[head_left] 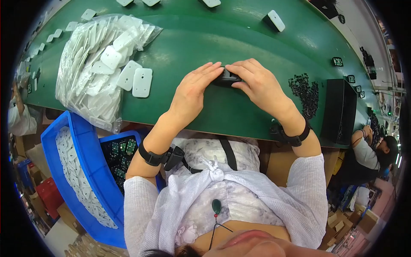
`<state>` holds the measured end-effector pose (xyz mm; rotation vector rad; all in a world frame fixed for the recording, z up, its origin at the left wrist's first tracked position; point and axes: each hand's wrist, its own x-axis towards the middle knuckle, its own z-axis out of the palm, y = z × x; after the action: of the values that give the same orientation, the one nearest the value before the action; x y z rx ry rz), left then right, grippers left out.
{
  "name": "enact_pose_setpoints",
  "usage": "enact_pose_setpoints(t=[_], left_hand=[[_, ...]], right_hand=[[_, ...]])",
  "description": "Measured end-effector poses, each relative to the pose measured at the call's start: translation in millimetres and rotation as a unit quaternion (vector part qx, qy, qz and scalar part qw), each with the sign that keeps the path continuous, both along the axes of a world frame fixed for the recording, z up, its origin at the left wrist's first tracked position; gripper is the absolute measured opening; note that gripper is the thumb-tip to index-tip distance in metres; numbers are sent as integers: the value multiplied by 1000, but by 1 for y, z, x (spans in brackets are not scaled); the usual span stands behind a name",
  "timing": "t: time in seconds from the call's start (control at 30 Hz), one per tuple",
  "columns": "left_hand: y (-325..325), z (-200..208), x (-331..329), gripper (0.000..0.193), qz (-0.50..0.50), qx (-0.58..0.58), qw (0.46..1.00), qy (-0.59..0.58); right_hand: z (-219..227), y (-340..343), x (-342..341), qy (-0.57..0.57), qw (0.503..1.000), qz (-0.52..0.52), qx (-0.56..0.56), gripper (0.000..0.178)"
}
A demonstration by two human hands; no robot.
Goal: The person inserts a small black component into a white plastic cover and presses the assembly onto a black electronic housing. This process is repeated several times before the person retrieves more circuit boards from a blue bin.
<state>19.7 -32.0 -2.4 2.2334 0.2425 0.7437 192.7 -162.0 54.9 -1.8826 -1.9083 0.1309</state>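
Observation:
Above the green table, a small black plastic housing (227,78) sits between my two hands. My left hand (191,89) closes on its left side with the fingers pressed together. From the right, my right hand (259,84) grips it, thumb at the near edge and fingers over the far edge. My fingers hide part of the housing. Left of my left hand lie two white rounded plates with small holes, one white plate (142,83) partly overlapping the other. A clear plastic bag (92,85) full of similar white plates is beside them.
A pile of small black parts (305,92) and an upright black box (339,110) stand at right. Blue bins (81,150) at left hold white pieces and circuit boards. A white-topped black unit (275,21) lies at the far side. Another person (368,150) sits at far right.

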Motion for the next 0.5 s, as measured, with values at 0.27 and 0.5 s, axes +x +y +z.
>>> enact_pose_setpoints(t=[0.27, 0.5], left_hand=[[-2, -5, -3, 52, 1, 117, 992, 43], [-1, 0, -3, 50, -4, 179, 981, 70]], right_hand=[[-10, -6, -14, -40, 998, -47, 18, 45], [-21, -8, -18, -37, 994, -86, 51, 45]])
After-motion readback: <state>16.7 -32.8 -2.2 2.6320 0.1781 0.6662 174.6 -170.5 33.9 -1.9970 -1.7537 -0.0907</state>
